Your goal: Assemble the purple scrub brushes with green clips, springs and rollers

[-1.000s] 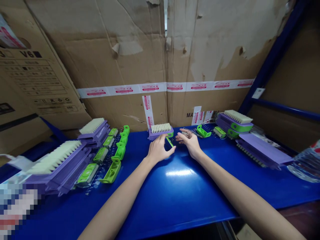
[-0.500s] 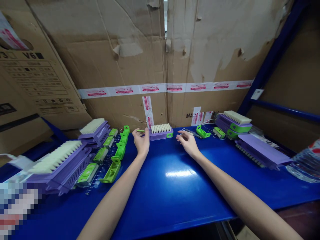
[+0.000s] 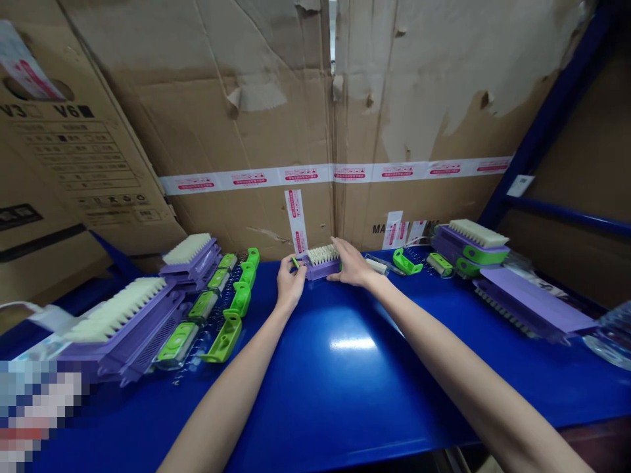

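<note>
We have the purple brush [image 3: 323, 270] straight ahead, at the back of the blue tabletop [image 3: 355, 401] and near the cardboard [image 3: 246, 131], its pale bristles [image 3: 321, 254] facing up. Its long axis runs crosswise, from one hand to the other, rather than away from us. Our left hand [image 3: 290, 284] is at the left end, thumb and fingers pinching a small green piece [image 3: 295, 262] just beside that end (whether the fingertips also press on the brush, we cannot quite tell). Our right hand [image 3: 353, 264] clasps the right end, thumb on the near side and fingers reaching over behind, so that end is hidden from us. Neither hand is clearly nearer; what matters is that the green piece lies left of the brush, roughly in line with its length. Just right of our right hand lies a pale block [image 3: 376, 266].
</note>
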Demonstrator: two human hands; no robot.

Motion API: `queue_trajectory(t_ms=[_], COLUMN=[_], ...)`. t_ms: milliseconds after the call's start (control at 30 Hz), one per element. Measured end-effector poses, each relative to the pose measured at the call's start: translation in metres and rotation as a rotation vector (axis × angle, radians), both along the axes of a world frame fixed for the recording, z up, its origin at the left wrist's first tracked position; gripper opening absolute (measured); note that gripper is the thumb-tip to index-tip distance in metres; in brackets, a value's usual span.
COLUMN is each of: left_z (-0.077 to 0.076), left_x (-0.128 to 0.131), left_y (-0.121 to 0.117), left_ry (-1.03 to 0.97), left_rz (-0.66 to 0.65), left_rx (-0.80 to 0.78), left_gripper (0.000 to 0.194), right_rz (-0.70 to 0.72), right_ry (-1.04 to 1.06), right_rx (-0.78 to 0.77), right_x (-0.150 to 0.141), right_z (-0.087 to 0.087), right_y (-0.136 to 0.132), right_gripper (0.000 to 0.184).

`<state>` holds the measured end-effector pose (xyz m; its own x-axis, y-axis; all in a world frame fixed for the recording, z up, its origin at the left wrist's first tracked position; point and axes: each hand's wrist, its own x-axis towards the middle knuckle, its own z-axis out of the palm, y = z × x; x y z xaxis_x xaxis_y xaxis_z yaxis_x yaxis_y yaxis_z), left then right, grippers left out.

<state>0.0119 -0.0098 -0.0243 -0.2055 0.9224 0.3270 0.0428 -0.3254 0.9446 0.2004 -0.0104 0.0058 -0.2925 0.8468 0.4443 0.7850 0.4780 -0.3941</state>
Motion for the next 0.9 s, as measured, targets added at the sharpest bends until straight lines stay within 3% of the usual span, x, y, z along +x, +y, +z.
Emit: queue_trajectory(t_ms=[100, 267, 433, 533, 667, 900], left_z=[-0.003, -0.001, 0.01, 0.012, 0.011, 0.016], left_x=[0.002, 0.004, 0.003, 0.002, 0.002, -0.003], left_y=[0.002, 0.003, -0.002, -0.004, -0.004, -0.003], left_ry=[-0.022, -0.147, -0.298, -0.274, -0.215, -0.327], left_rz=[0.04, 0.188, 0.182, 0.16, 0.148, 0.27], left_rx=[-0.044, -0.108, -0.16, -0.18, -0.163, -0.084], left_gripper=[0.033, 0.026, 0.022, 0.022, 0.031, 0.039], right_rz=[-0.032, -0.143, -0.181, -0.153, -0.141, -0.074], right_ry=[-0.015, -0.07, -0.237, -0.207, -0.164, -0.136], right_rx=[-0.015, 0.072, 0.09, -0.015, -0.135, 0.105], right_x=[-0.004, -0.001, 0.004, 0.001, -0.006, 0.006], right_z=[0.0, 0.003, 0.009, 0.008, 0.002, -0.003], right_y=[0.002, -0.011, -0.015, -0.011, -0.011, -0.032], right_gripper=[0.115, 0.106, 0.097, 0.103, 0.098, 0.091])
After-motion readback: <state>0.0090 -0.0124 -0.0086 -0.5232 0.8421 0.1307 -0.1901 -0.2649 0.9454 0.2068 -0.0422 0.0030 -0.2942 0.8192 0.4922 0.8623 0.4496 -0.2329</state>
